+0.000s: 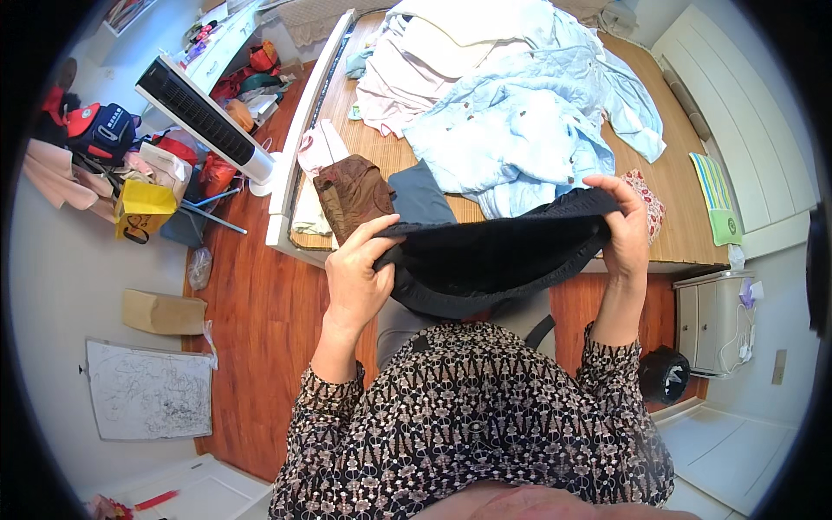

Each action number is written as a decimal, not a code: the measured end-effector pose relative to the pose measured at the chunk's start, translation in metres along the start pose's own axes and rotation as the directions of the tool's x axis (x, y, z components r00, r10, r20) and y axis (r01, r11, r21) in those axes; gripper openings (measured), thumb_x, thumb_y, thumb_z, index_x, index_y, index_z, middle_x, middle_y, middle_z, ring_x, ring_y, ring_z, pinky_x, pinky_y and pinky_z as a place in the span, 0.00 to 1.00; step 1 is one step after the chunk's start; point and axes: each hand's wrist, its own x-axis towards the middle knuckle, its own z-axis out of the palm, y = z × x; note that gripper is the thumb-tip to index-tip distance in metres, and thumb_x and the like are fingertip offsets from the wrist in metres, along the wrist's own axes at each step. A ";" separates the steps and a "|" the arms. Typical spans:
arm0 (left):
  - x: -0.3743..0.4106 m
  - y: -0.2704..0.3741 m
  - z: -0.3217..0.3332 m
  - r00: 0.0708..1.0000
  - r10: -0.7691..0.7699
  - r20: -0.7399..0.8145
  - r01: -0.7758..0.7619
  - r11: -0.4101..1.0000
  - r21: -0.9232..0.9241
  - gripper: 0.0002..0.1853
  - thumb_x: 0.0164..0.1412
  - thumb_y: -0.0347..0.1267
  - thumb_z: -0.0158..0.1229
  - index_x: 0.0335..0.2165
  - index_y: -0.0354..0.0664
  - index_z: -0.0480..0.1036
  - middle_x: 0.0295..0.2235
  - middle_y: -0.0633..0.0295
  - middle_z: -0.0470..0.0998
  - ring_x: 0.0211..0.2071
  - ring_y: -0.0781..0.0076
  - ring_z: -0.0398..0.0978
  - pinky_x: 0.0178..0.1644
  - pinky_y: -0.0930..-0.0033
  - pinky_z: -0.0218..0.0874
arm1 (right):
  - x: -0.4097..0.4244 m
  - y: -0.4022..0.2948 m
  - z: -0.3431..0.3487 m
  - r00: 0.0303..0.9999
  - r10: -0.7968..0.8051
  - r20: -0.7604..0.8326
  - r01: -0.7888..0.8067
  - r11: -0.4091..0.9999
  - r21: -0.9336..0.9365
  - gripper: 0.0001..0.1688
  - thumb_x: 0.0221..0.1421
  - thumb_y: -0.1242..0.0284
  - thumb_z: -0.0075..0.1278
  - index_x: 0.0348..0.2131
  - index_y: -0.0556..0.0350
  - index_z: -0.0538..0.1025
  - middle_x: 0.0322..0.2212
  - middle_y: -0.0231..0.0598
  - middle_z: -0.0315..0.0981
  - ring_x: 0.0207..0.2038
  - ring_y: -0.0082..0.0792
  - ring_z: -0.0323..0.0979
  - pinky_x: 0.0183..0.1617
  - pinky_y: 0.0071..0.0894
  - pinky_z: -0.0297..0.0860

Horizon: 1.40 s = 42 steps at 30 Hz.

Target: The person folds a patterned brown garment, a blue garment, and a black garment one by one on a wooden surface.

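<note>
A black garment with a gathered elastic waistband [500,257] is stretched between my hands above the near edge of the bed. My left hand [364,270] grips one end of the band, thumb and fingers pinching the cloth. At the opposite end, my right hand [623,224] holds the band, with the fingers over the top edge. The band gapes into a dark opening; the garment's lower part is hidden. Just beyond my left hand lie a folded brown patterned garment [354,195] and a folded dark grey cloth [422,192]. Light blue quilted clothing [513,136] is heaped beyond the band.
The bed [689,240] has a bamboo-like mat and a white frame. A white tower fan [208,120] stands left of it, near bags [146,205] and a backpack [104,133]. To the right are a small cabinet [708,325] and a black-lined bin [664,375].
</note>
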 end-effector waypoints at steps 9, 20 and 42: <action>0.004 -0.035 0.004 0.995 -0.067 0.077 0.066 0.998 0.024 0.20 0.41 0.14 0.49 0.33 0.41 0.79 0.44 0.59 0.77 0.43 0.58 0.76 0.47 0.66 0.67 | 0.021 -0.021 0.014 0.997 -0.040 0.065 0.024 0.971 0.237 0.25 0.45 0.88 0.37 0.44 0.67 0.74 0.36 0.39 0.75 0.36 0.23 0.72 0.41 0.19 0.69; -0.005 -0.036 0.012 0.969 -0.162 0.187 0.122 0.970 0.210 0.18 0.44 0.18 0.53 0.37 0.42 0.77 0.48 0.60 0.74 0.47 0.58 0.73 0.49 0.62 0.66 | 0.020 -0.020 0.039 0.997 -0.011 0.071 -0.021 0.902 0.431 0.22 0.51 0.85 0.39 0.47 0.67 0.72 0.38 0.39 0.74 0.37 0.25 0.73 0.42 0.21 0.71; 0.021 0.007 0.086 0.981 -0.128 0.145 0.182 0.863 -0.471 0.11 0.56 0.24 0.51 0.38 0.31 0.73 0.24 0.48 0.76 0.25 0.63 0.78 0.30 0.68 0.65 | -0.001 0.015 0.097 0.919 -0.136 0.369 0.253 0.923 -0.290 0.28 0.39 0.84 0.42 0.45 0.63 0.73 0.39 0.45 0.75 0.43 0.35 0.72 0.49 0.31 0.67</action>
